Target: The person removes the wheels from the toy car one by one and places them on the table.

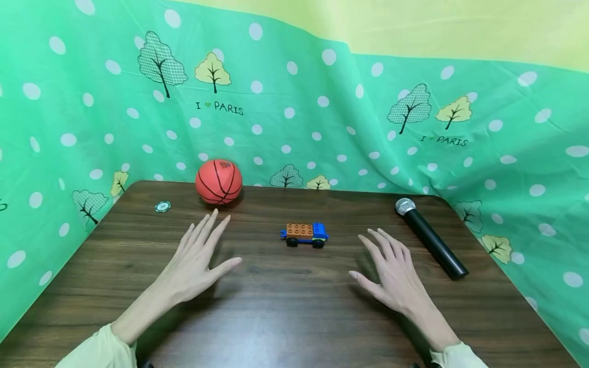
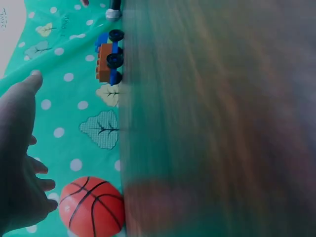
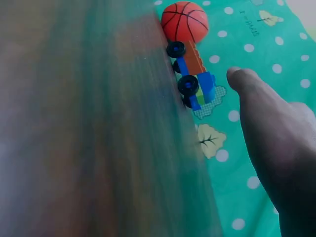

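Both hands are over a dark wooden table [image 1: 294, 317], palms down, and they hold nothing. The left hand [image 1: 195, 263] has its fingers straight and a little spread, the thumb pointing to the middle of the table; its fingertips point toward the ball [image 1: 219, 181]. The right hand [image 1: 391, 268] is the same — fingers straight and slightly apart, thumb out to the side. If the palms touch the wood or only hover above it, I cannot tell.

Between the two hands, a bit further from the person, stands a toy truck [image 1: 304, 234] on its black wheels. It has an orange brick bed and a blue cab, and the cab looks to the right. It is near both hands but touches neither of them.

The orange ball sits at the far edge of the table, just beyond the left fingertips and apart from them. Left of it lies a small round chip [image 1: 162, 206]. On the right side lies a black microphone [image 1: 430, 237], its silver head turned away from the person — it is beside the right hand, not touching. A green cloth [image 1: 322, 102] with white dots and trees hangs behind and around the table.
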{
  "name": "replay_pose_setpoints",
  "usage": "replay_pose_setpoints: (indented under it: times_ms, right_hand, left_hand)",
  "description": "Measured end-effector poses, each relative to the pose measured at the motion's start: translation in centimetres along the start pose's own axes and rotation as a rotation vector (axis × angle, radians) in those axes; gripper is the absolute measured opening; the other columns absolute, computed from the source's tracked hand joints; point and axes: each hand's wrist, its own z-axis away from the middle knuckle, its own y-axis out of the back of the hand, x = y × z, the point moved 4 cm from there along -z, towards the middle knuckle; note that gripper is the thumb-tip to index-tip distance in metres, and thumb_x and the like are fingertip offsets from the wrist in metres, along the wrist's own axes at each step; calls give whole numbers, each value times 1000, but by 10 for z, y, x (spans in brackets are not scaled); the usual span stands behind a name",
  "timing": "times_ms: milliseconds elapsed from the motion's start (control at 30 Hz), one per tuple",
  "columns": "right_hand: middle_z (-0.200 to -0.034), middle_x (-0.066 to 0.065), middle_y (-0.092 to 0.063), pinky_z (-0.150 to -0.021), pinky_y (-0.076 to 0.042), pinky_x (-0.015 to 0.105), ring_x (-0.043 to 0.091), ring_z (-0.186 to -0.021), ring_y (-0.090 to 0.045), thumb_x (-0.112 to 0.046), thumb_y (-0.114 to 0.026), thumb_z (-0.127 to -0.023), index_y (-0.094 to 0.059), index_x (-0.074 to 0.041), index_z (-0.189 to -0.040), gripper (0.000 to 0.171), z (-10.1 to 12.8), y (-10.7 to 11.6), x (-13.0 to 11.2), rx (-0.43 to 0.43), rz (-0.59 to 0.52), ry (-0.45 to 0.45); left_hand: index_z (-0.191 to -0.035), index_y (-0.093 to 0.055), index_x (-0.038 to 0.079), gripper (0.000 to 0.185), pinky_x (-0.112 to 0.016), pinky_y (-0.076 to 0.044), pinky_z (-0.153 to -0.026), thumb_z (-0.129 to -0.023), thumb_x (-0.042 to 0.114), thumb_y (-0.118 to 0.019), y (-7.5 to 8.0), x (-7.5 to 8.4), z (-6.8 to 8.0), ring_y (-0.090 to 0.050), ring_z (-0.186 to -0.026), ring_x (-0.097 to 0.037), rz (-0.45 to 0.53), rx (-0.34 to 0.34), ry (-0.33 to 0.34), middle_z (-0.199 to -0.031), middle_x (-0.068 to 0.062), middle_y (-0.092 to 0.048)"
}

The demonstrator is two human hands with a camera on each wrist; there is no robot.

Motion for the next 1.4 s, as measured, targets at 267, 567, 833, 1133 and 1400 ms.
replay_pose_setpoints:
  times_ms: [267,567,833,1133,1400]
  right_hand:
    - [-134,13,-58,-96,-41,57,33,-122,-51,-28,-73,-97,-59,-5,-138,49,-27,-26,-1,1,-255,-66]
    - [-130,10,-60,-100,-45,52,28,-121,-54,-20,-74,-98,-60,-4,-137,46,-52,-51,-8,-11,-388,-82]
    - [-131,12,-58,-101,-46,50,28,-123,-55,-14,-74,-98,-58,-2,-141,49,-63,-65,-12,19,-448,-62]
    - [-130,13,-58,-99,-49,49,29,-118,-57,-13,-75,-97,-58,-1,-141,49,-69,-73,-16,-1,-489,-76]
    - [-127,13,-59,-94,-50,48,27,-112,-58,-11,-73,-98,-60,1,-139,45,-72,-80,-18,1,-497,-90]
  left_hand:
    - [-160,-38,17,82,-64,-30,-114,-97,65,-59,-16,8,-29,-35,-148,-34,272,-60,110,-162,-10,-39]
    - [-149,-53,7,66,-57,-39,-111,-99,47,-69,-36,18,-56,-49,-139,-30,499,-70,44,-147,-11,-57]
    - [-147,-55,6,60,-55,-41,-110,-99,38,-72,-56,21,-72,-51,-137,-30,534,-140,15,-145,-12,-58]
    - [-140,-61,2,51,-51,-45,-107,-98,26,-75,-79,24,-89,-59,-126,-30,586,-88,10,-135,-14,-65]
    - [-137,-62,-2,48,-48,-48,-105,-97,21,-75,-97,28,-102,-62,-123,-29,584,-98,-31,-132,-15,-66]
